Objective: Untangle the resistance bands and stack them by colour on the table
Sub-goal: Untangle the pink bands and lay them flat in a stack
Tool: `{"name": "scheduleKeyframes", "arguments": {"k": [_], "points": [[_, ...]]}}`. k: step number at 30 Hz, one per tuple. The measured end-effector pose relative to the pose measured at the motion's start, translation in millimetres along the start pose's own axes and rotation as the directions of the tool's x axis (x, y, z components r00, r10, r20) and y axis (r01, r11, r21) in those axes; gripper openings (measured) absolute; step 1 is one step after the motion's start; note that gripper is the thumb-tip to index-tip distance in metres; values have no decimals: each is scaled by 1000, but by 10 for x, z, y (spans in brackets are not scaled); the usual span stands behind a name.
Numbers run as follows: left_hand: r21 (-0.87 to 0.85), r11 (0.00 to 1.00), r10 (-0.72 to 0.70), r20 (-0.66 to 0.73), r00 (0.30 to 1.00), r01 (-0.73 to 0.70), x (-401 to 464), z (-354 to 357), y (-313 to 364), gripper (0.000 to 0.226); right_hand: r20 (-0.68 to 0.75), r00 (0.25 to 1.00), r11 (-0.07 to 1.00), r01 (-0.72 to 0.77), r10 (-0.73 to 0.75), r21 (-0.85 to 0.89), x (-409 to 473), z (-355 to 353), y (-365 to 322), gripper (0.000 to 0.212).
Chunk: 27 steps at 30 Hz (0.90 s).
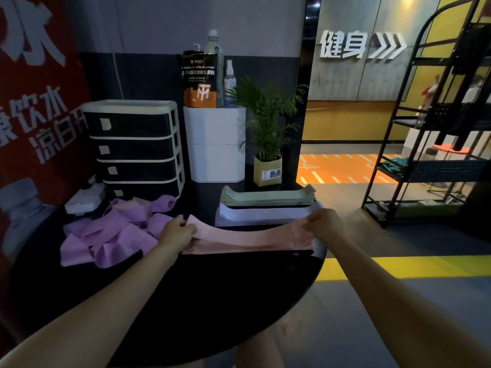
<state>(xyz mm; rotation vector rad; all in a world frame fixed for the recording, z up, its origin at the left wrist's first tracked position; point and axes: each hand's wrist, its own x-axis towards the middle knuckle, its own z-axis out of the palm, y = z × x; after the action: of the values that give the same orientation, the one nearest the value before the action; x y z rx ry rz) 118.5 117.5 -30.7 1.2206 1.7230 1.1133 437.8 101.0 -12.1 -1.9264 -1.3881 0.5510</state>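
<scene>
Hands: left hand [177, 231] and right hand [324, 224] each pinch an end of the flat pink elastic band [249, 236], pulling it straight.
Placement: over the pink stack [239, 248] on the round black counter [186, 301].
Remaining: tangled purple bands [111, 232], left.

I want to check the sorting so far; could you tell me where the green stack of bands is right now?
In the head view, the green stack lies right of centre on the black table, behind the pale lilac stack and in front of the potted plant.

Both arms were stretched out, left hand [178, 233] and right hand [324, 224] well apart, fingers curled, each pinching something.
</scene>
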Motion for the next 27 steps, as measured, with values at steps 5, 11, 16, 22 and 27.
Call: {"name": "scheduleKeyframes", "arguments": {"k": [5, 11, 16, 22, 27], "points": [[230, 973, 18, -18, 1000, -13, -61, -52, -70, 12, -70, 998, 999, 2, -5, -44, -12, 68, 15, 18], [241, 970, -27, -21, 999, 31, -30, -120, -155, 24, -72, 997, 998, 1, -5, -64, 4, 178, 77, 16], [177, 984, -29, -25, 999, 33, -24, -115, -172, 19, -93, 996, 996, 7, -15, -89, -50, 213, 114, 15], [144, 989, 23, -32, 999, -18, -47, -114, -134, 20, -149, 987, 996, 46, -58, -82, -57, 220, 89, 15], [181, 980, 104, -74, 992, -89, -24, -162, -16, 16, -159, 984, 995, 66, -78, -77, -40, 219, 29, 19]]}}
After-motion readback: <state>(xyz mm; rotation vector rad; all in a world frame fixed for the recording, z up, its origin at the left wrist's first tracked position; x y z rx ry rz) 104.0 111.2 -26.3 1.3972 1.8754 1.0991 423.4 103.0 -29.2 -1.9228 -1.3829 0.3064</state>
